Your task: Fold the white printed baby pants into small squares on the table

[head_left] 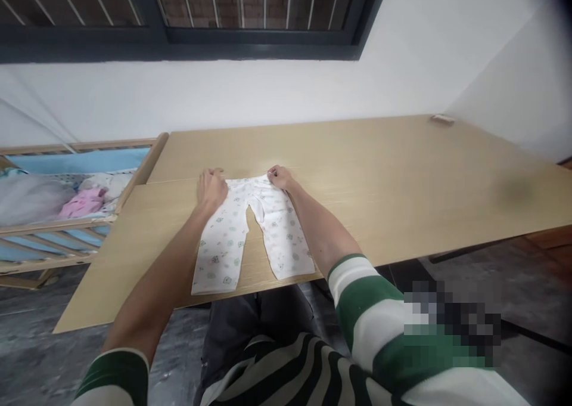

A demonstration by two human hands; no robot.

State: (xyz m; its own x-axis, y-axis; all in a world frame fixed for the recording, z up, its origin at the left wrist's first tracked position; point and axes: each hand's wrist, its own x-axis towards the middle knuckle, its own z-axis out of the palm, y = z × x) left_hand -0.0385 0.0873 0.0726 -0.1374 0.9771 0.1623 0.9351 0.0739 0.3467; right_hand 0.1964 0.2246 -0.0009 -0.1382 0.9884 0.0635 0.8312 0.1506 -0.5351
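Note:
A small pair of white baby trousers (250, 233) with a little printed pattern lies flat on the light wooden table (379, 173), waistband away from me and both legs pointing toward me. My left hand (211, 188) rests on the waistband's left corner, fingers curled down on the cloth. At the right corner of the waistband, my right hand (280, 177) is closed in a pinch on the fabric.
A wooden cot (67, 215) with blue lining stands to the left of the table, holding pink and white clothes (87, 200). A small pale object (442, 118) lies at the table's far right corner. A white wall and a barred window are behind.

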